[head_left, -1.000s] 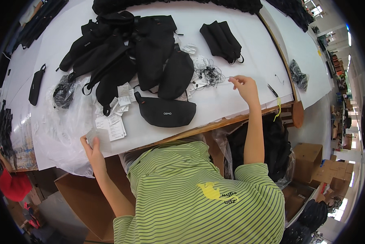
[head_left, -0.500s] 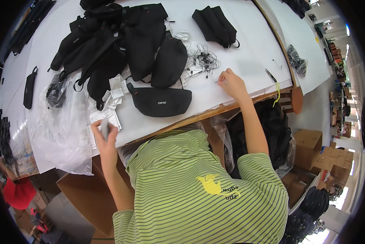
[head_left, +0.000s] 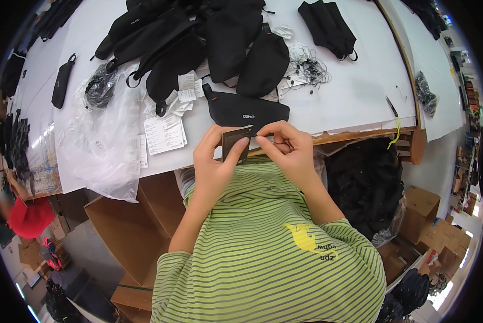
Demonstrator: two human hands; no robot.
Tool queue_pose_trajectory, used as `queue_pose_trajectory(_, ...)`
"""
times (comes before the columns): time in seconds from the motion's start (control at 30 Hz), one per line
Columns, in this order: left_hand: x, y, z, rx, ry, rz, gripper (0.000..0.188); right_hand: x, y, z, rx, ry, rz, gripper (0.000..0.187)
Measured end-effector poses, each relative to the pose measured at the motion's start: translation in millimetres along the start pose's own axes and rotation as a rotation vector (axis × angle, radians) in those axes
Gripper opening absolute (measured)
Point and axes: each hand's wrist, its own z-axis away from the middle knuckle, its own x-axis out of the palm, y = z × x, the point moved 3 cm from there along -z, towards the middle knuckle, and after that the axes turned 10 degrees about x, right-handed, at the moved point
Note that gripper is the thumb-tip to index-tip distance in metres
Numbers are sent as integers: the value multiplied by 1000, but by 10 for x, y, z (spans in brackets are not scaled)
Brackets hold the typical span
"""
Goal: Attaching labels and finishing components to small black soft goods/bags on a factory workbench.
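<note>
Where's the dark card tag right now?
In the head view, the dark card tag sits centre frame, pinched between the left hand and right hand, just below the black waist pouch.

My left hand (head_left: pixel 212 164) pinches a small dark matt card tag (head_left: pixel 235 143) — beyond, a black woven-cloth waist pouch (head_left: pixel 247 110), crinkly glossy clear plastic bags (head_left: pixel 99 145).

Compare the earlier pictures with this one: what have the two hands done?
Both hands came in from the table to the chest. The left hand now holds a dark card tag; the right hand pinches at its top edge. The black waist bag and paper tags stayed put.
</note>
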Motion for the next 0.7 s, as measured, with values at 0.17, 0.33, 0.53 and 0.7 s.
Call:
queue_pose_trajectory(0.17, -44, -10, 53, 84, 114, -78, 14, 91, -78, -10, -20, 35, -14, 8)
queue_pose_trajectory(0.33, -11, 133, 53, 271, 136, -255, 18, 82, -91, 4, -8, 7, -27, 7)
queue_pose_trajectory(0.53, -23, 144, 33, 427, 140, -343, 29, 52, -92, 3, 23, 19, -59, 7)
queue_pose_trajectory(0.7, -21, 174, 40, 457, 103, -351, 35, 7, -161, 27, 6, 48, -7, 7)
